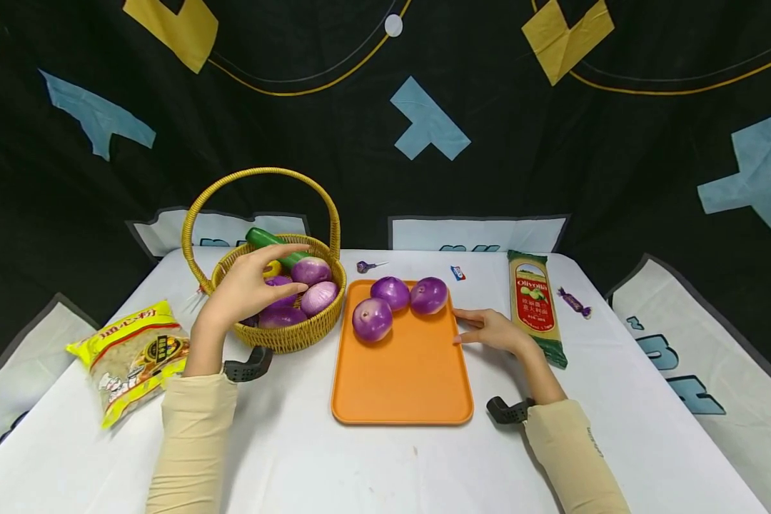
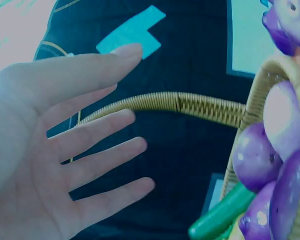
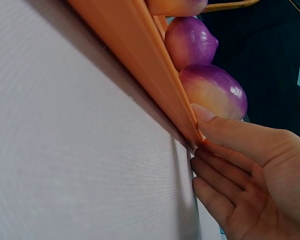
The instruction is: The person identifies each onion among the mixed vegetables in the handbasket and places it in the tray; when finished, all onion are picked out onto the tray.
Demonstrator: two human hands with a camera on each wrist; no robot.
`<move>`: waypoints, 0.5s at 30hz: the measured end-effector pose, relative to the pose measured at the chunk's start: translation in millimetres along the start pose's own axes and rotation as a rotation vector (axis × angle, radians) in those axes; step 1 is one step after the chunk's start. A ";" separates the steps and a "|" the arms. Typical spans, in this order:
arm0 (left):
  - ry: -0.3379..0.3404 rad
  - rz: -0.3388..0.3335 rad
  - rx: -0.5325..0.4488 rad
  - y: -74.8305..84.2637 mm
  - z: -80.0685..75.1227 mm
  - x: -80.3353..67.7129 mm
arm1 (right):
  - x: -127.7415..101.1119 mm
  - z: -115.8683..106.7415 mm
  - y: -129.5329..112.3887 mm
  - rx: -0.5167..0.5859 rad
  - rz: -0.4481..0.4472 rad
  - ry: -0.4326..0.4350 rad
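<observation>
My left hand (image 1: 247, 285) hovers over the wicker basket (image 1: 283, 341), fingers spread and holding nothing. The left wrist view shows its bare palm (image 2: 35, 165) apart from the basket. Inside the basket are several purple onions (image 1: 319, 298), a long green vegetable (image 1: 273, 240) and a yellow item (image 1: 272, 269). Three purple onions (image 1: 373, 320) sit at the far end of the orange tray (image 1: 401, 385). At the tray's right edge rests my right hand (image 1: 491, 330), its thumb and fingertips touching the rim (image 3: 182, 107) with the fingers fairly straight.
A yellow food bag (image 1: 138, 357) lies left of the basket. To the right are a green-and-gold pasta pack (image 1: 535, 303) and a purple-wrapped candy (image 1: 575, 303). Behind the tray lie a lollipop (image 1: 368, 266) and a small wrapped sweet (image 1: 457, 273). The basket's tall handle (image 1: 260, 171) arches up.
</observation>
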State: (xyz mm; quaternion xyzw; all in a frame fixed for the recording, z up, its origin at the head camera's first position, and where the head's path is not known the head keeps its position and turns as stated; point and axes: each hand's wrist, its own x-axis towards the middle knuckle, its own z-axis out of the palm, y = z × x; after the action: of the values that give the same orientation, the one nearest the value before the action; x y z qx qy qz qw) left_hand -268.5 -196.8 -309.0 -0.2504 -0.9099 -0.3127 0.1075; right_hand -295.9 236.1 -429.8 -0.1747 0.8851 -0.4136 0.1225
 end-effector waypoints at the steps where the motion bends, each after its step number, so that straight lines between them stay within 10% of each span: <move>1: -0.017 -0.016 -0.002 -3.0 -1.4 -1.0 | -0.1 0.0 0.2 0.002 -0.001 0.000; 15: -0.300 -0.157 -0.009 -48.1 6.6 -6.9 | 0.3 0.8 0.1 0.004 0.011 0.006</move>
State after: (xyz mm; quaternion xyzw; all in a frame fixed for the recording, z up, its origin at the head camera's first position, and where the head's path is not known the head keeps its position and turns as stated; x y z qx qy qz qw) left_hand -288.0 -228.0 -341.4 -0.2227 -0.9311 -0.2835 -0.0553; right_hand -295.9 235.6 -430.4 -0.1681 0.8857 -0.4151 0.1224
